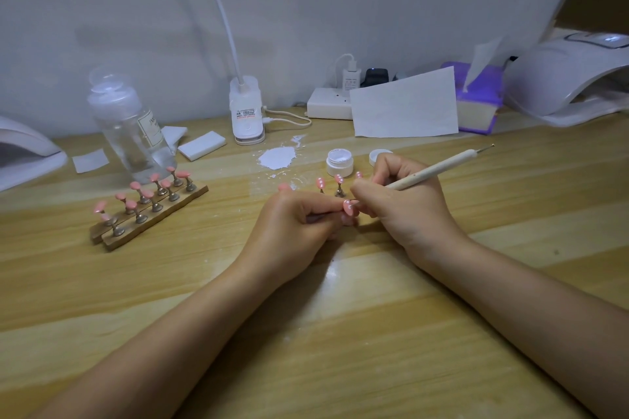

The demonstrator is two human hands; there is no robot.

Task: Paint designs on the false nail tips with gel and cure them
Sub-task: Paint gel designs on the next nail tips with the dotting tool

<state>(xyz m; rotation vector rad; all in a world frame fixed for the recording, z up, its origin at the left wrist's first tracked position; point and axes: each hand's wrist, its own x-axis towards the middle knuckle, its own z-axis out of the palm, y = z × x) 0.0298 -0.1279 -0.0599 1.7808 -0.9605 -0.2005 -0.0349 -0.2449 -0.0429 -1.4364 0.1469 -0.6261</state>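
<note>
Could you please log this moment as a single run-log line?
step: dotting white gel | left hand: pinches pink nail tip | right hand: holds dotting tool at tip | gel pot: open

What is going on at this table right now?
A person is decorating pink false nail tips. The left hand pinches one pink tip on its stand, already carrying white dots, while the right hand holds a dotting tool with its working end at that tip. Two more dotted tips stand just behind, near an open jar of white gel. A wooden rack of plain pink tips waits on the left; a curing lamp sits far right.
</note>
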